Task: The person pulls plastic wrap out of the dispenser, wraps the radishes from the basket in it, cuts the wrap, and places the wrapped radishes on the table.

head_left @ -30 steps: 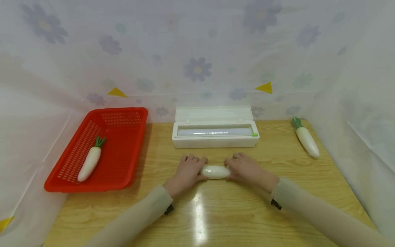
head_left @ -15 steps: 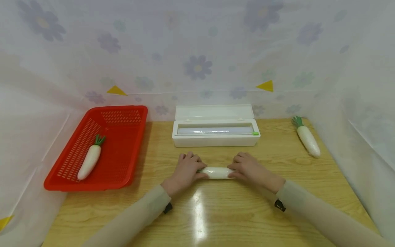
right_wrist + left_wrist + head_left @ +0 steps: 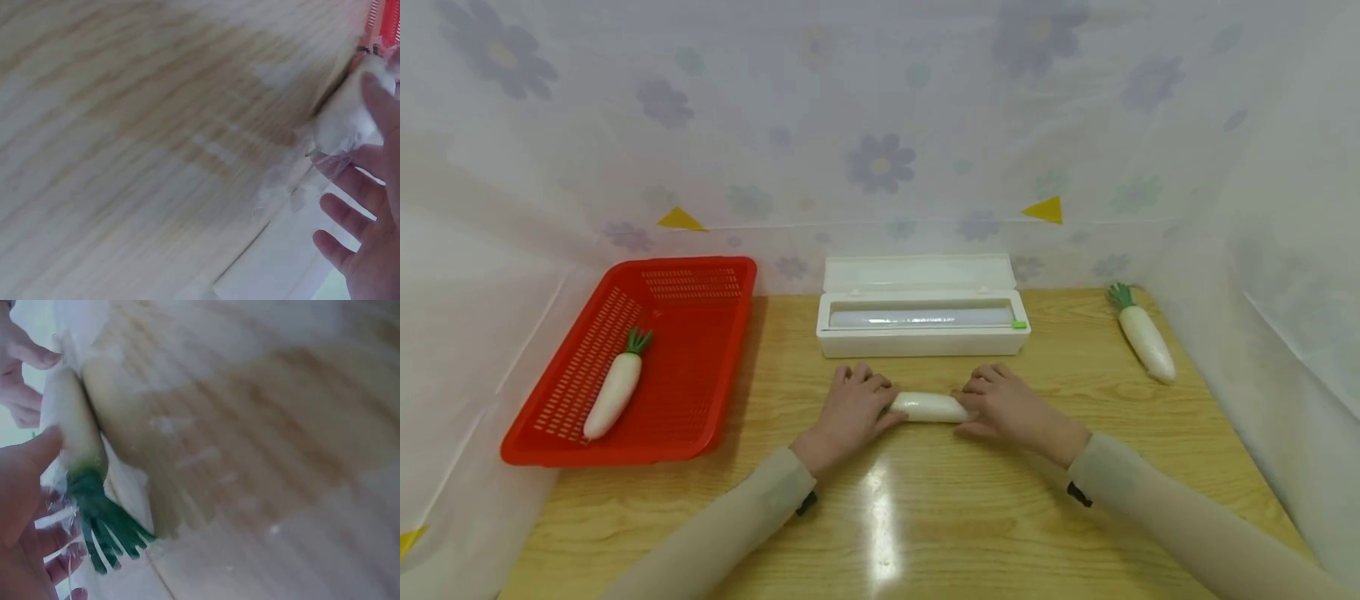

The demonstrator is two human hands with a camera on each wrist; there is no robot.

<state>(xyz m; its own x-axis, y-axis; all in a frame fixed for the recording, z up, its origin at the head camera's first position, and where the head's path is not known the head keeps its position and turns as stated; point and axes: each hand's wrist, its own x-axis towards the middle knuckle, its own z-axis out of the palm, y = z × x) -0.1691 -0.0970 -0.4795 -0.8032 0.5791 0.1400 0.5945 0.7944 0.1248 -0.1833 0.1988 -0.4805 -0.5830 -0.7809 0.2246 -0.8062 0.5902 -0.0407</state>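
A white radish (image 3: pixel 931 407) lies crosswise in front of the person, between both hands, with a glossy skin of clear film on it. The left hand (image 3: pixel 850 412) holds its leafy end; in the left wrist view the thumb lies on the radish and the green leaves (image 3: pixel 109 519) stick out past it. Loose clear film (image 3: pixel 59 515) crinkles around the left fingers. Gripping the tail end, the right hand (image 3: pixel 1015 414) has its thumb on top, while film (image 3: pixel 334 164) bunches near its fingertips in the right wrist view. The palms hide both radish ends in the head view.
Behind the hands stands a white cling film box (image 3: pixel 922 343), lid up, with a roll inside and a green slider (image 3: pixel 1018 325). At left, a red basket (image 3: pixel 715 417) contains one radish (image 3: pixel 615 395). Another radish (image 3: pixel 1146 342) lies at the table's far right.
The hands have spread slightly apart along the radish, baring more of its middle. The radish first came slightly nearer, then shifted away toward the box. Basket and box stay put.
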